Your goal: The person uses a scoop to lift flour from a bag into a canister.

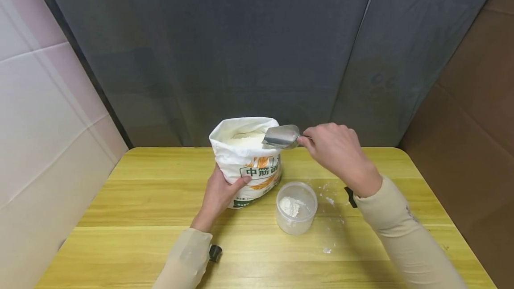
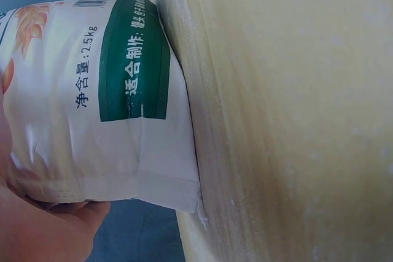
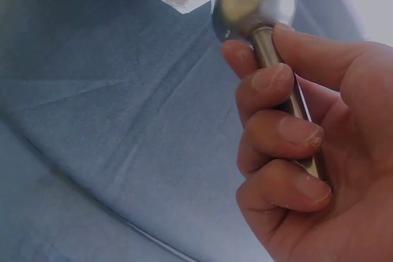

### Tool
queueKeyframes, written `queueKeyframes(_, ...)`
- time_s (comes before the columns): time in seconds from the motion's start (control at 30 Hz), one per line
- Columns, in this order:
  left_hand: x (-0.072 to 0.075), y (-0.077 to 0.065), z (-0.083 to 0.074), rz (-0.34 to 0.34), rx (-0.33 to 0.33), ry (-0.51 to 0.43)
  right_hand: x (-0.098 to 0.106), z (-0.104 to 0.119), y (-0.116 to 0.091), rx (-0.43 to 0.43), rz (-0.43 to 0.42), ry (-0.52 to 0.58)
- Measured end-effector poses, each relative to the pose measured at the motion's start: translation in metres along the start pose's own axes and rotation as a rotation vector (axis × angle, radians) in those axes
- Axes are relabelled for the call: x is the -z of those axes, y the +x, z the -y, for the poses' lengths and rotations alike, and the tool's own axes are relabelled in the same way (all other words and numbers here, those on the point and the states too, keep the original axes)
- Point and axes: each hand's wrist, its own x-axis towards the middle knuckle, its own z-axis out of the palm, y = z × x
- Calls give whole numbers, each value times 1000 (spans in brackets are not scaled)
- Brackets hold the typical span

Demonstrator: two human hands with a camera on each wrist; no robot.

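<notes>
A white flour bag [image 1: 230,162] with orange and green print stands open-topped on the table, tilted a little to the right. My left hand [image 1: 220,193] grips its lower side, thumb across the front; in the left wrist view the bag's green label [image 2: 135,59] faces the camera. With curled fingers my right hand [image 1: 335,148] holds a metal scoop [image 1: 283,135] by its handle, thumb along the neck in the right wrist view. The scoop's tip overlaps the bag's right rim, over the flour [image 1: 246,141]. A clear round tub [image 1: 296,226] with some flour inside stands in front of the bag.
Spilled flour [image 1: 327,250] dots the wooden table [image 1: 144,200] right of the tub. A grey cloth wall [image 1: 225,48] rises behind the table, with a pale panel at left and a brown one at right.
</notes>
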Motion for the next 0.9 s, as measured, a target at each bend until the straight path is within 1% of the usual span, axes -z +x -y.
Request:
queueKeyframes(0.3,-2,1,-1,5,-17,-9,1,9,4,-32,69,-56)
queueKeyframes(0.53,-2,1,-1,5,-15,-3,-1,17,9,-32,62,-86)
queueKeyframes(0.9,0,0,0,1,-11,-4,-9,32,21,-35,80,-126)
